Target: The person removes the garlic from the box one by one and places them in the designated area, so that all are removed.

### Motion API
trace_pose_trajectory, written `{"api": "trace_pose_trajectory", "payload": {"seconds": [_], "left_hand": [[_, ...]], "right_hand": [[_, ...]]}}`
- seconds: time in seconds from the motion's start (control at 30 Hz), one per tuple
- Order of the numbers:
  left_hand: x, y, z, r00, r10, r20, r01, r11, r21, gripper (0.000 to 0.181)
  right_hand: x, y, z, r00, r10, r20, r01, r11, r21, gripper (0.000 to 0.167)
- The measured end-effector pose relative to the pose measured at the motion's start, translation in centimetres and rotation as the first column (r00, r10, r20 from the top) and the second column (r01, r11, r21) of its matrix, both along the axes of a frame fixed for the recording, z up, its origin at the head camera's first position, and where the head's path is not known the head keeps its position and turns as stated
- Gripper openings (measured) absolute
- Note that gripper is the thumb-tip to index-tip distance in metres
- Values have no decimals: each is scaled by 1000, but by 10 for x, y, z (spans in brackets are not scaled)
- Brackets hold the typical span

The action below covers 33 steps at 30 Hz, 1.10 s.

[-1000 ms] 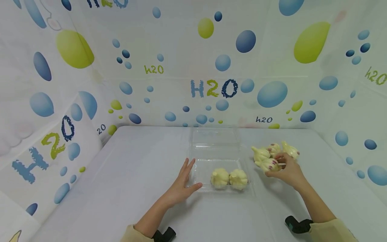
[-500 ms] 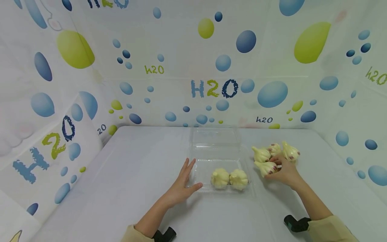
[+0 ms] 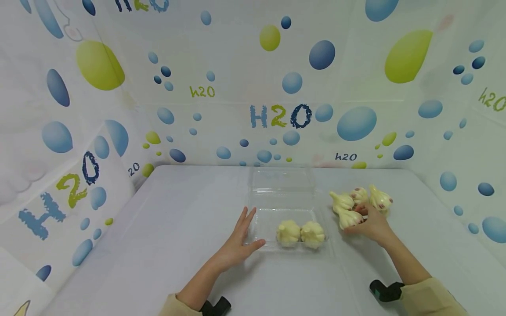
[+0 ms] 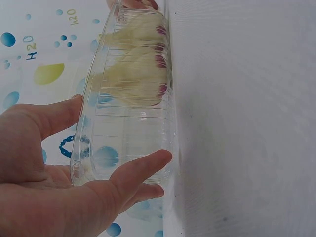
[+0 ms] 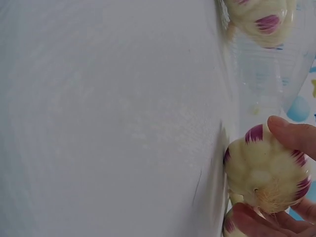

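My right hand (image 3: 373, 226) pinches a garlic bulb (image 3: 349, 220) between thumb and fingers. In the right wrist view that bulb (image 5: 266, 170) shows its rooted base and purple streaks, low by the white surface. Around it lie three more bulbs, among them a left one (image 3: 342, 201) and a right one (image 3: 380, 199). My left hand (image 3: 237, 248) is spread at the left side of a clear plastic box (image 3: 262, 219). In the left wrist view its thumb and fingers (image 4: 143, 165) are straight at the box's end. Two garlic bulbs (image 3: 300, 234) sit side by side inside, toward the front right.
The box's clear lid (image 3: 282, 179) lies folded back behind it. A white cloth (image 3: 178, 219) covers the table. Behind and at the sides hangs a patterned curtain (image 3: 237, 57) with blue and green drops.
The held garlic bulb has turned in my right hand and shifted slightly toward the front. My left hand and the box stay in place.
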State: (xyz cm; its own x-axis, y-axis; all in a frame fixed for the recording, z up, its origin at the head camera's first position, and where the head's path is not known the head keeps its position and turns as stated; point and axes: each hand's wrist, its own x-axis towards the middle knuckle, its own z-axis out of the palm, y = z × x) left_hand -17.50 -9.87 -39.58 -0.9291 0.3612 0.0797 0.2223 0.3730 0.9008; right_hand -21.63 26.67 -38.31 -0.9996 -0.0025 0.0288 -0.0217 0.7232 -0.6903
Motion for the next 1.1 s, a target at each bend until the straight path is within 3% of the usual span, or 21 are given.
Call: {"api": "trace_pose_trajectory", "payload": {"seconds": [0.23,0.47,0.8,1.1], "left_hand": [[0,0,0,1000,7,2,-7,1000,-2,81],[0,0,1,1000,6,7,-6,1000,3,80],[0,0,0,1000,5,8,-5,1000,2,80],[0,0,1,1000,-3,10,3,1000,4,80]], "right_hand": [[3,4,4,1000,12,27,-13,1000,20,75],[6,2,8,1000,8,17,-9,999,53,70],[0,-4,3,1000,7,-2,-7,999,34,68],[0,-3,5,999,19,36,-20,999,48,69]]}}
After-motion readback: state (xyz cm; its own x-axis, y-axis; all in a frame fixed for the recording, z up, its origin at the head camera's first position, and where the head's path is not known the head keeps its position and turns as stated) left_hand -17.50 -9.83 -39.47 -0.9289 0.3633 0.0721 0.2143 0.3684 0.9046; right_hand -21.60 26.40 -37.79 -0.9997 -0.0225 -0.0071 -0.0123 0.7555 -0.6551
